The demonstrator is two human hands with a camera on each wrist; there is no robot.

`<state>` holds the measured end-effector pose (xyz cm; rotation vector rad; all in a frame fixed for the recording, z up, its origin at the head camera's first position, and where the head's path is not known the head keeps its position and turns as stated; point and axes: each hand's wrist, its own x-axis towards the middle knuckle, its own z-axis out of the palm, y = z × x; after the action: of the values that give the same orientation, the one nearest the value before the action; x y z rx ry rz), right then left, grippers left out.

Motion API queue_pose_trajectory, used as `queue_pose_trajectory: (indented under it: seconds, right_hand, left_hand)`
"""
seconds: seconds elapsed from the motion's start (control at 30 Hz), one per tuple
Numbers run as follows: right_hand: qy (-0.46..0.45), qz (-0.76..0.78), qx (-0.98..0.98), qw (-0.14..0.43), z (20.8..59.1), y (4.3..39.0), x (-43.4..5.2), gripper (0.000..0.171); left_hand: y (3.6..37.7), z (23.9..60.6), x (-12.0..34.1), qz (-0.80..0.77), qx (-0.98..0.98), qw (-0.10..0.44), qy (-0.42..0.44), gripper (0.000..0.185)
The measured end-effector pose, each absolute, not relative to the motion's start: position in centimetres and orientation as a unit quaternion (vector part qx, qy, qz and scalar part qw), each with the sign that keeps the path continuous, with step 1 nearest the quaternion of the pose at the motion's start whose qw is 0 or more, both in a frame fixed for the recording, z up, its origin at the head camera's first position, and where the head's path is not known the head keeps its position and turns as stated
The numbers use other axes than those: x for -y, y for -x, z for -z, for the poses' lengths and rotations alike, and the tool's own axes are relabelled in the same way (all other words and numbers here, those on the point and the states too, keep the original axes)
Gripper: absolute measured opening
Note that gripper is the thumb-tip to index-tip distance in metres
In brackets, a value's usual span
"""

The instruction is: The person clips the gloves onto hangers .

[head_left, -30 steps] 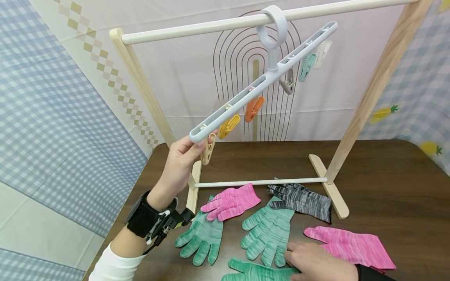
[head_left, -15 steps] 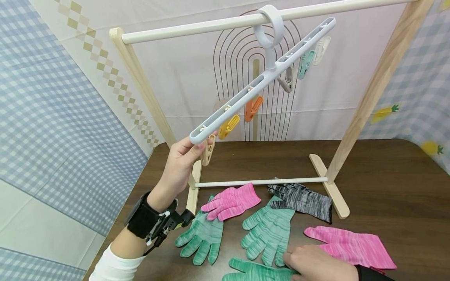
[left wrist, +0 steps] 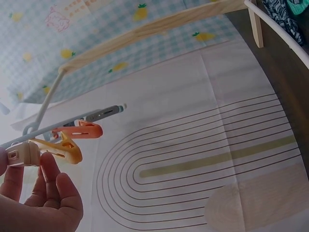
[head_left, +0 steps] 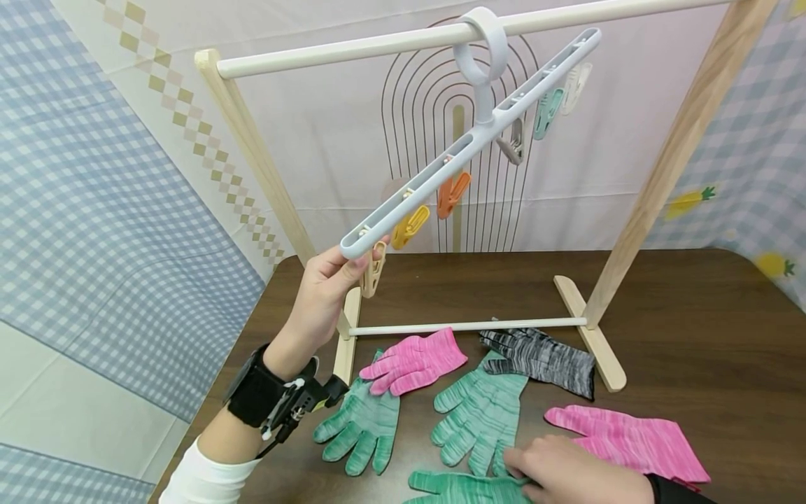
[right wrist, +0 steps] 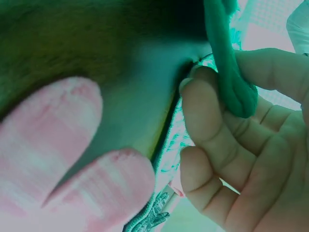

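A white clip hanger (head_left: pixel 466 150) hangs by its ring from the rack's top bar (head_left: pixel 352 49) and tilts down to the left. My left hand (head_left: pixel 359 259) grips its low end, by the beige clip (head_left: pixel 373 271). In the left wrist view the fingers (left wrist: pixel 48 179) sit around that beige clip (left wrist: pixel 21 154), with yellow and orange clips beside it. My right hand (head_left: pixel 560 469) is at the table's near edge and pinches the nearest green glove (head_left: pixel 460 488). The right wrist view shows green fabric (right wrist: pixel 231 77) squeezed between thumb and fingers.
More gloves lie flat on the brown table (head_left: pixel 693 329): a pink one (head_left: pixel 412 362), two green ones (head_left: pixel 362 427) (head_left: pixel 481 413), a grey-black one (head_left: pixel 541 358) and a second pink one (head_left: pixel 630 442). The wooden rack's feet and low crossbar (head_left: pixel 466 326) stand just behind them.
My right hand has shifted slightly left and its fingers have closed on the nearest green glove. The hanger and left hand have barely moved.
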<state>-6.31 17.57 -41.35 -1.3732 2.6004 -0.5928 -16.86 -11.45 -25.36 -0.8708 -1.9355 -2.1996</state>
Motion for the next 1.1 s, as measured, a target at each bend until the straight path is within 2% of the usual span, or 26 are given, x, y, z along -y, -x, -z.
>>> queue_pose_trajectory:
  seconds: [0.1, 0.23, 0.33, 0.67, 0.9, 1.1]
  right_hand:
    - [0.471, 0.212, -0.854, 0.060, 41.1, 6.5, -17.5, 0.021]
    - [0.513, 0.230, -0.827, 0.021, 40.7, 6.7, -17.4, 0.029]
    - [0.528, 0.242, -0.814, 0.005, 40.4, 6.8, -17.4, 0.026]
    - [0.494, 0.309, -0.813, -0.008, 39.6, 6.8, -17.4, 0.026]
    - [0.494, 0.373, -0.784, -0.054, 39.3, 7.1, -17.3, 0.031]
    - [0.498, 0.437, -0.748, -0.020, 38.9, 7.3, -17.5, 0.042]
  left_hand:
    - [16.8, 25.3, 11.4, 0.718, 0.631, 0.040, 0.290, 0.013]
    - [16.7, 25.2, 11.4, 0.720, 0.628, 0.037, 0.293, 0.014]
    - [16.7, 25.1, 11.4, 0.719, 0.630, 0.037, 0.291, 0.015]
    - [16.7, 25.2, 11.4, 0.720, 0.630, 0.034, 0.290, 0.013]
    - [16.8, 25.2, 11.4, 0.717, 0.633, 0.034, 0.292, 0.015]
    - [16.8, 25.2, 11.4, 0.716, 0.633, 0.036, 0.291, 0.017]
